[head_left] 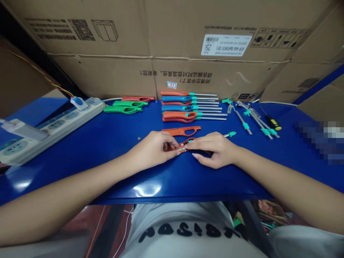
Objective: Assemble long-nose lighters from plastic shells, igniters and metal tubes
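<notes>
Curved orange plastic lighter half-shell (191, 140), small parts (182, 148) inside, on glossy blue tabletop (166, 179), between left hand (154, 147), pinching its end, and right hand (219, 147), fingers laid on it, thumb apart; slim matching orange half-shell (173, 131) just beyond; farther back, smooth orange, red and blue plastic lighters (178, 115) with slender metal tubes (211, 118).

Can pass along the near strip of the blue table (172, 181), below the left hand (158, 147) and right hand (216, 148). Can also slip between the power strip (72, 115) and the left forearm (88, 176). Squeezes tight between the hands, around the open handle (183, 145). Meets the orange shell (174, 131) just behind, then the lighters (178, 115), then the cardboard box (161, 43) as a wall. Runs into rods (245, 125) and a screwdriver (272, 122) at far right.
</notes>
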Demonstrator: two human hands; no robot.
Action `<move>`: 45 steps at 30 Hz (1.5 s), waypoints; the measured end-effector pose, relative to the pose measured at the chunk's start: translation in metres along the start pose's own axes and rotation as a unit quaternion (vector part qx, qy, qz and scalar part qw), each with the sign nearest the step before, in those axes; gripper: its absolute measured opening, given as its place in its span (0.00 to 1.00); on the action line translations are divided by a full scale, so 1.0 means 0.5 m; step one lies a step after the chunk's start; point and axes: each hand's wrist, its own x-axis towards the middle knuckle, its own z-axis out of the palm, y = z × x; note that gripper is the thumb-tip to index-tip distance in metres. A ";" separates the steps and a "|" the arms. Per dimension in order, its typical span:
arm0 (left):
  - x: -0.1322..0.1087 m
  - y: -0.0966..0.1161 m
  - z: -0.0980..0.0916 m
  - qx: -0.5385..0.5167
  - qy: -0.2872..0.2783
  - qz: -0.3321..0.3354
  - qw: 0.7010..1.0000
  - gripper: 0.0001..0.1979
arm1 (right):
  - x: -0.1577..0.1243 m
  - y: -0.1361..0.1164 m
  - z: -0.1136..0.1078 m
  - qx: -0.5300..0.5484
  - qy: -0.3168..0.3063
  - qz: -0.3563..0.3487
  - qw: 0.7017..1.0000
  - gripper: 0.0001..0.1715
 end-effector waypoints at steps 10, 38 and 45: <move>-0.004 -0.003 -0.002 0.041 0.007 0.063 0.997 0.08 | 0.000 0.008 0.002 -0.040 0.038 0.035 0.998 0.12; -0.010 -0.003 -0.001 0.122 0.003 0.091 0.988 0.11 | 0.015 0.020 -0.060 0.093 -0.131 0.245 0.956 0.05; -0.018 0.008 0.003 0.194 0.045 0.137 0.970 0.13 | 0.014 0.025 -0.071 0.129 -0.148 0.233 0.952 0.05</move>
